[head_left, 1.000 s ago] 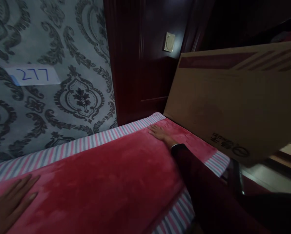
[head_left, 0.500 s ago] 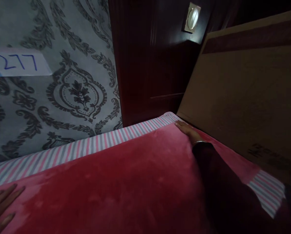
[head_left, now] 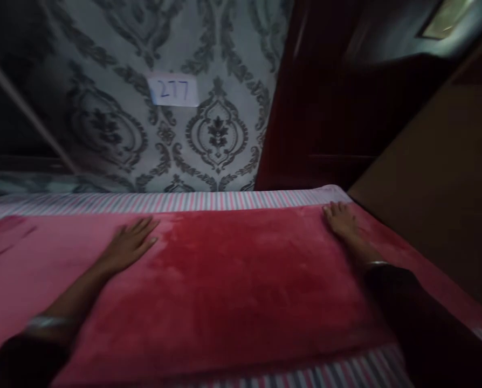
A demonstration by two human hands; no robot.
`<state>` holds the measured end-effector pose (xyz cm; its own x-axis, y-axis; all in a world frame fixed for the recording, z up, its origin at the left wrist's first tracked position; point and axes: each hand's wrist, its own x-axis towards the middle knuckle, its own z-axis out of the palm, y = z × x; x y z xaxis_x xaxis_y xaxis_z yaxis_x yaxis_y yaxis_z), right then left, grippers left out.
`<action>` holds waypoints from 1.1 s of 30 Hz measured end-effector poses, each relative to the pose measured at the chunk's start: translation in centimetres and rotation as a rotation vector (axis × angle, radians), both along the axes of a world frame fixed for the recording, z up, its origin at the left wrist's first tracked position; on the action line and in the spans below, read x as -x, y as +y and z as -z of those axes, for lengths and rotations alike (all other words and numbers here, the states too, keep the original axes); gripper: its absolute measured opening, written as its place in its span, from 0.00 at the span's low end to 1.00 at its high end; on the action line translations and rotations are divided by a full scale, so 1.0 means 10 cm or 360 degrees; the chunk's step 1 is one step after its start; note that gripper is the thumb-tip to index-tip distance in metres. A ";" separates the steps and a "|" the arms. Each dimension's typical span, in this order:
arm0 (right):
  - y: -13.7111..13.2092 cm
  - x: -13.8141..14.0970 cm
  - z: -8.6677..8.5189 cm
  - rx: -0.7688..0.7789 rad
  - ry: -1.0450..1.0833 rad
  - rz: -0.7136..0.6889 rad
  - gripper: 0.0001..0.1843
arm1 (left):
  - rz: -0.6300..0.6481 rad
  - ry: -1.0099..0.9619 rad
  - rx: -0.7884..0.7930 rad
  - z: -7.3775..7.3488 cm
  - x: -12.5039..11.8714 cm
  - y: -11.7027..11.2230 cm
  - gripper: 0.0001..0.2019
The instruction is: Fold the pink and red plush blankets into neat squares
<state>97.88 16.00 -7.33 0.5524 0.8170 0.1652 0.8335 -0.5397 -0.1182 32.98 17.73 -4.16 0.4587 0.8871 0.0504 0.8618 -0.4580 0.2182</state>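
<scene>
A red and pink plush blanket (head_left: 241, 275) lies spread over a striped sheet (head_left: 208, 201), whose pink, grey and white bands show along the far and near edges. My left hand (head_left: 130, 245) rests on the pink part of the blanket, left of the middle, fingers stretched and pointing right. Near the far right corner, my right hand (head_left: 341, 220) lies flat by the blanket's edge with its fingers a little apart. Neither hand holds anything. A band circles each wrist below a dark sleeve.
Patterned wallpaper (head_left: 217, 129) covers the wall behind, with a paper marked 277 (head_left: 174, 90) on it. A dark red wooden panel (head_left: 305, 118) stands beside it. On the right leans a large cardboard box (head_left: 439, 188), against the bedding's edge.
The view has swung left, bringing my whole left hand and forearm into sight. My left hand now lies closer to the blanket's far edge; my right hand stays near the far right corner.
</scene>
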 end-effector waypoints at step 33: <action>0.19 2.98 -0.25 0.0167 0.0098 -0.0682 0.34 | -0.0090 0.0245 -0.0095 0.15 -0.12 0.56 0.32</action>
<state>68.06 17.94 -4.80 0.1664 0.9850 0.0463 0.9777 -0.1587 -0.1377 34.23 23.35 -5.67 0.4148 0.9092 0.0367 0.9075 -0.4163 0.0556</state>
